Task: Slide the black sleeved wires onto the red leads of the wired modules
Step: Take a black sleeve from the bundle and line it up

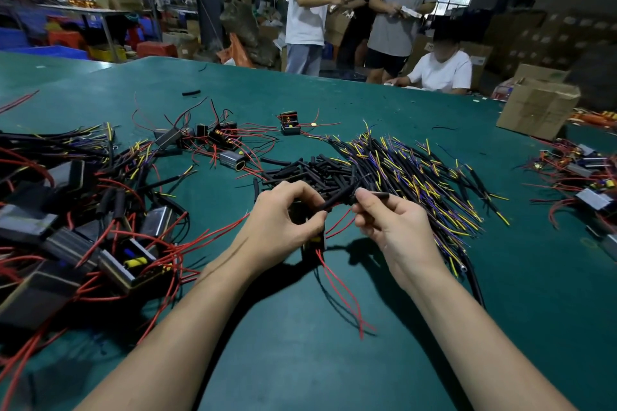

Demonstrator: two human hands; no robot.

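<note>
Sleeved wires [417,173], black with yellow and purple tips, lie in a broad heap on the green desk [233,83] just beyond your right hand, so most of the job looks to be ahead of you. To your left a big tangle of wired modules [83,237] with red leads and black tubing is spread over the desk; some of these seem already sleeved, though the blur keeps you from counting them. A smaller group of bare modules [213,140] sits farther back, red leads loose, apparently waiting their turn. Between the heaps lies a pile of short black tubes [310,170].

Your left hand [283,220] has its fingers curled round a small dark module [312,243], with thumb and forefinger pinching the near end of a black sleeve [337,197]. Your right hand [387,220] pinches the other end of the piece [380,194] between its fingertips. Red leads [337,284] trail down from the module toward you, and one runs across between your hands, so this sleeve reads as not yet pushed home.

No brand or label on the parts can be read; print on a grey shirt across the room is too blurred to make out.
</note>
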